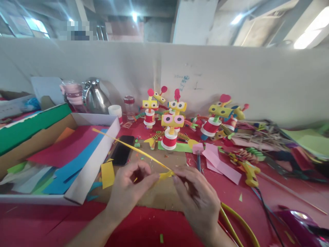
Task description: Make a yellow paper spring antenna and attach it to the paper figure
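Between my two hands, over a brown cardboard sheet (164, 195), is a narrow yellow paper strip (164, 175) that looks folded. My left hand (131, 188) pinches its left end between thumb and fingers. The fingers of my right hand (196, 195) grip the other end. From there a long thin yellow strip (138, 150) runs up and to the left, its far tip over the edge of the white box. Behind the hands stands a paper-cup figure (169, 140) with a yellow head and pink-ringed eyes.
An open box (95, 154) of coloured paper lies at left, beside a black phone (122, 151). A steel jug (96, 97) and more cup figures (149, 117) stand behind. On the right are pink papers (222, 164), a yellow glue gun (250, 171) with its cable and a purple object (302, 224).
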A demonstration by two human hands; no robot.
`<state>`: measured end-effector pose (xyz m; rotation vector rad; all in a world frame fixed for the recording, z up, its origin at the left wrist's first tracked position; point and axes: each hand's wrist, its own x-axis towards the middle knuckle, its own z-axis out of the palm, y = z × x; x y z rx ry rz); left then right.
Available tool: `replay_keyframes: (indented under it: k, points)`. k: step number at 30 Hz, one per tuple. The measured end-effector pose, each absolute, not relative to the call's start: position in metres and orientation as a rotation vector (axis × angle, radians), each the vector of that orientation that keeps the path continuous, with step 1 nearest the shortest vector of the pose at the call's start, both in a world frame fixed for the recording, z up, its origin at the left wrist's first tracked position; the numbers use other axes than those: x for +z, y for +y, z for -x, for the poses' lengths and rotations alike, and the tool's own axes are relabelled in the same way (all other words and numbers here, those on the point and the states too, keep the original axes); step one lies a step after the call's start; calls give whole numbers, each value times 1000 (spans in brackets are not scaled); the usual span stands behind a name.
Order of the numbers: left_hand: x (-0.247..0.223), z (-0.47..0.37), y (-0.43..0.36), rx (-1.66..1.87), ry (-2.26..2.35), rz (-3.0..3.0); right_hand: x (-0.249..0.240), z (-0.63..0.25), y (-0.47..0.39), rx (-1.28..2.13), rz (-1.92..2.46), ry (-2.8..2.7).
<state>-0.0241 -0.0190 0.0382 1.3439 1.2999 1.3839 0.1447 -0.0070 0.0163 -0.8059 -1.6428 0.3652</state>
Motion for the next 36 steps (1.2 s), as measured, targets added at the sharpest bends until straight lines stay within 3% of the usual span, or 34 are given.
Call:
replay_keyframes:
  k: [7, 16, 24, 30, 36]
  points:
    - [52, 18, -76, 1392, 1123, -1072, 31, -144, -36, 118, 463, -1835]
    - [38, 15, -101, 1682, 986, -484, 24, -113, -57, 236, 443, -1810]
    - [35, 18, -49, 1622, 977, -695, 24, -120, -17, 976, 727, -1639]
    - [33, 12, -7, 1397, 1113, -997, 18, -133, 9, 940, 759, -1557]
    - [22, 15, 10, 1273, 1038, -995, 7, -135, 12, 1144, 890, -1342]
